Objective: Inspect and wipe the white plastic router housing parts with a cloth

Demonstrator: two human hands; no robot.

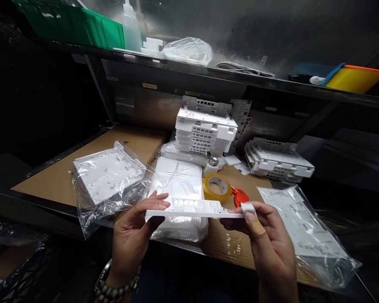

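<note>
Between my two hands a white plastic panel (196,213) is held edge-on, above the front of the bench. My left hand (134,235) grips its left end, thumb below and fingers on top. My right hand (268,240) pinches the right end, with a small white cloth or tissue (248,209) at the thumb and fingertips. Just behind the panel lies a stack of clear plastic bags (177,179). A roll of yellow tape (217,188) and a red tool (240,197), its kind unclear, sit beyond the right hand.
Bagged white panels lie left (110,172) and right (309,223). Stacked white panels stand at the back (205,130) and back right (279,158). A small pump bottle (211,166) sits near the tape. The shelf (177,67) above holds a green bin (72,27) and a squeeze bottle (132,29).
</note>
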